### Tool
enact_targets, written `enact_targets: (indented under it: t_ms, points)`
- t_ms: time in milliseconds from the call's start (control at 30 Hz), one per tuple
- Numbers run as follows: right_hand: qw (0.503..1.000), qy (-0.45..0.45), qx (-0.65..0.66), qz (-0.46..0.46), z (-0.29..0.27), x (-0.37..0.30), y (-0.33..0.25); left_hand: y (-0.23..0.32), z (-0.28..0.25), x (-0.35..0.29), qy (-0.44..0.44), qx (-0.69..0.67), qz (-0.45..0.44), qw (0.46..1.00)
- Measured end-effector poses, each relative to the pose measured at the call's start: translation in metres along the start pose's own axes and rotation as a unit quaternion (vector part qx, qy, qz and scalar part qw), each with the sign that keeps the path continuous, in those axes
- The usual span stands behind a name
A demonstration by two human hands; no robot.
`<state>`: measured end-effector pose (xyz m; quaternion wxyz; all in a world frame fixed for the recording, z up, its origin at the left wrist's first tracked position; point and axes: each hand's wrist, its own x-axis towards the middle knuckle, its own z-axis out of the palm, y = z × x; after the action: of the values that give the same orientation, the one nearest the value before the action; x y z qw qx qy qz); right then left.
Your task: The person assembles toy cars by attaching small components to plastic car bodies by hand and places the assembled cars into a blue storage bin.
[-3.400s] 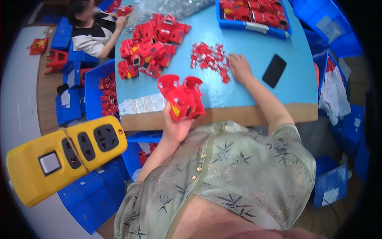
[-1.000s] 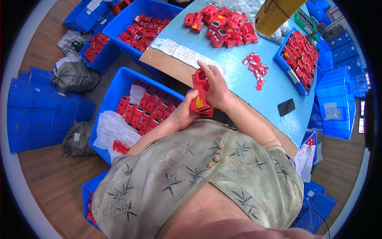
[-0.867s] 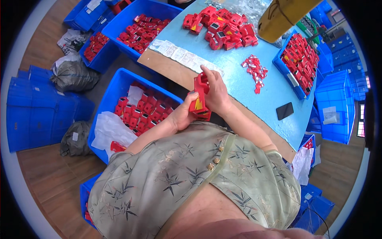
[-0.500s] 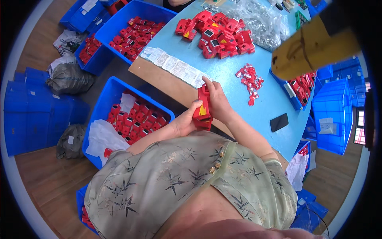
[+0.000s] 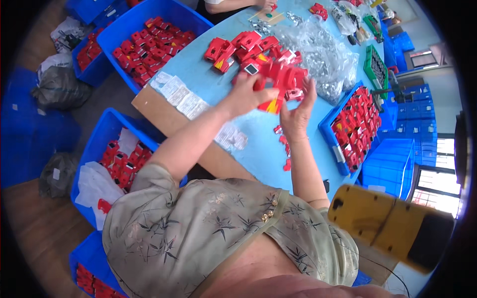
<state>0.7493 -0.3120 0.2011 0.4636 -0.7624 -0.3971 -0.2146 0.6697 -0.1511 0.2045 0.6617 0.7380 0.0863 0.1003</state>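
Note:
Both of my hands are over the blue table (image 5: pixel 253 144), at the near side of a heap of red plastic toy shells (image 5: pixel 248 42). My left hand (image 5: pixel 243 94) reaches in from the left, closed round a red toy shell (image 5: pixel 271 106) with a yellow lightning mark; its thumb lies across the shell. Motion blurs this shell, and part of it merges with the heap behind. My right hand (image 5: pixel 298 114) is raised at the shell's right side, with its fingers stretched up and thumb apart. I cannot tell whether it touches the shell.
Small red parts (image 5: pixel 281 139) lie near my right wrist. Clear bags (image 5: pixel 323 59) of silvery parts and a blue tray (image 5: pixel 343 154) of red pieces are farther right. Blue bins (image 5: pixel 107 44) flank the table's left. A yellow device (image 5: pixel 382 218) juts in lower right. Another person's arm (image 5: pixel 228 6) shows beyond.
My hands have moved from close to my body out and up over the table to the heap, taking the red toy shell along. My right hand has come off its grip. The view has shifted.

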Motion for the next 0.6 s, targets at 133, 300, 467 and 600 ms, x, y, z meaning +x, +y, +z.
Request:
enact_targets:
  t_ms: [133,300,467,600]
  points:
    - [0.985,-0.026,-0.032,0.166,-0.039,-0.015,0.054,0.000,-0.026,0.105,0.148,0.404,0.091,0.898]
    - [0.935,-0.046,-0.130,0.327,-0.098,-0.075,0.088,0.008,-0.029,0.198,0.068,0.505,0.065,0.858]
    - [0.877,-0.013,-0.128,0.462,-0.128,-0.113,0.104,-0.043,0.019,0.257,-0.008,0.488,0.023,0.872]
    - [0.864,-0.043,-0.115,0.488,-0.119,-0.128,0.136,-0.065,0.034,0.266,-0.056,0.476,-0.032,0.877]
